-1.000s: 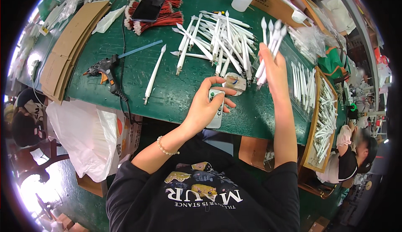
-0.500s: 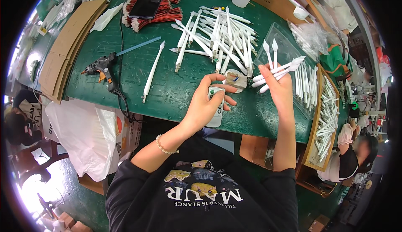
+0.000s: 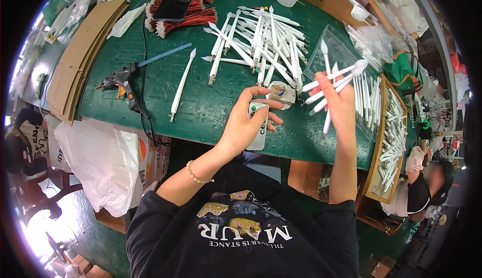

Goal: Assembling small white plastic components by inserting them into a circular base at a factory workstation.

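In my left hand (image 3: 247,122) is a slim white remote control (image 3: 257,136), my thumb lying near the green button at its top end. A pale block with a short blue wire (image 3: 281,95) rests on the table just beyond those fingers. My right hand (image 3: 340,102) is closed around several white electric taper candles (image 3: 357,68) with flame-shaped tips. They are fanned out at different angles, one with its base hanging downward. Beyond both hands spreads a loose pile of the same candles (image 3: 266,42). A single candle (image 3: 183,85) lies apart to the left.
A clear plastic tray (image 3: 317,52) with candles is at the right, next to a wooden tray (image 3: 372,187) full of small white parts. At left lie a hot glue gun (image 3: 120,81) and cardboard sheets (image 3: 88,52). A phone (image 3: 175,2) sits on red wire bundles (image 3: 201,16).
My right hand has turned and rearranged its candles; one now points its base down below the fingers. My left hand and the remote have barely moved.
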Tool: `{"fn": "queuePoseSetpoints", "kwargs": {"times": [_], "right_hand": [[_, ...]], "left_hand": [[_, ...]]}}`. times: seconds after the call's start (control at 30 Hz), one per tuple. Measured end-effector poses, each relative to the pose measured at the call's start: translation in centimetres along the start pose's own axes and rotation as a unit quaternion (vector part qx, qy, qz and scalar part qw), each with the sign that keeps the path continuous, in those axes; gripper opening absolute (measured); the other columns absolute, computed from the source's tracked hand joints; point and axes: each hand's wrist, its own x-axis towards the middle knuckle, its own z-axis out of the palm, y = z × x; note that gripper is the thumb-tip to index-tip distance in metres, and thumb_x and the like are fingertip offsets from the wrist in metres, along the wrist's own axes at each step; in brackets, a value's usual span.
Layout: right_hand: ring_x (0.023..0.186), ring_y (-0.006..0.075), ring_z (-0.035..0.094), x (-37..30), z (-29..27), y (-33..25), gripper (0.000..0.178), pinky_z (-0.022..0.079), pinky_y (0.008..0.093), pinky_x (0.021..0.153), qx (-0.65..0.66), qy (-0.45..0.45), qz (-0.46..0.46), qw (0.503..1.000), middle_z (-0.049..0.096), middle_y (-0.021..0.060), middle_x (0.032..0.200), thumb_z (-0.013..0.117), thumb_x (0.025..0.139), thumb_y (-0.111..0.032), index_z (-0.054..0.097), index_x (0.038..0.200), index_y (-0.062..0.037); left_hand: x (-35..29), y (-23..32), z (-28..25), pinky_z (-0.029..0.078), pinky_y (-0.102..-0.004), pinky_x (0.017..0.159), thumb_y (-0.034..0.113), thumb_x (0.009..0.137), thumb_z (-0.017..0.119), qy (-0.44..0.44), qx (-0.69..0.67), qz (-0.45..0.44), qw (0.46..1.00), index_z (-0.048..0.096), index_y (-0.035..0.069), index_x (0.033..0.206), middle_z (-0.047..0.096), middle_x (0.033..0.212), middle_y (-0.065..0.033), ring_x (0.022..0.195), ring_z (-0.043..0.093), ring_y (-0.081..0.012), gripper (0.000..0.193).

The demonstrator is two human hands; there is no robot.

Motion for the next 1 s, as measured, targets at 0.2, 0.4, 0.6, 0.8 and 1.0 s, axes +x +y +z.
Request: {"fn": "queuePoseSetpoints", "kwargs": {"times": [0.2,0.4,0.6,0.8,1.0], "right_hand": [[0.057,0.0058,0.054,0.0,1.5,0.7,0.028,0.039,0.0201,0.051,0.014,-0.044,-0.038,0.998,0.062,0.0022,0.07,0.063,0.093,-0.028,0.062,0.099,-0.0006],[0.057,0.0054,0.051,-0.2,2.2,0.0,0.023,0.038,0.0216,0.053,0.013,-0.041,-0.035,0.998,0.055,-0.0013,0.065,0.063,0.093,-0.024,0.061,0.094,-0.001],[0.056,0.005,0.05,0.1,2.7,-0.4,0.023,0.036,0.0223,0.051,-0.012,-0.049,-0.047,0.998,0.055,-0.001,0.064,0.061,0.094,-0.024,0.061,0.094,-0.0011],[0.052,0.0052,0.048,0.2,3.2,-0.6,0.023,0.035,0.0233,0.048,-0.026,-0.039,-0.057,0.997,0.053,-0.0009,0.058,0.061,0.094,-0.024,0.061,0.093,-0.0006],[0.051,0.0058,0.047,0.5,3.2,-0.2,0.023,0.035,0.0237,0.048,-0.015,-0.051,-0.055,0.997,0.053,-0.0005,0.057,0.061,0.094,-0.023,0.062,0.094,-0.0007]], "left_hand": [[0.0,0.1,0.2,0.052,-0.0277,0.07,0.0,0.093,0.043,0.002,-0.002,-0.005,1.0,0.035,-0.002,0.124,0.061,0.113,-0.0221,0.084,0.065,-0.0204,0.032],[0.1,0.0,0.2,0.052,-0.0276,0.069,-0.001,0.093,0.043,0.014,0.002,0.007,1.0,0.037,-0.002,0.124,0.059,0.115,-0.0203,0.084,0.065,-0.0204,0.032],[0.2,-0.3,0.2,0.052,-0.0272,0.068,-0.002,0.092,0.042,0.023,0.002,0.01,1.0,0.037,-0.002,0.125,0.056,0.118,-0.0183,0.083,0.065,-0.0204,0.033],[0.3,-0.3,0.3,0.053,-0.0273,0.066,-0.004,0.09,0.043,0.024,-0.007,0.015,1.0,0.038,-0.004,0.124,0.052,0.117,-0.018,0.081,0.066,-0.0197,0.034],[0.4,-0.3,0.3,0.053,-0.0268,0.065,-0.005,0.09,0.043,0.025,-0.01,0.012,1.0,0.038,-0.004,0.122,0.052,0.116,-0.0175,0.081,0.065,-0.0193,0.033]]}}
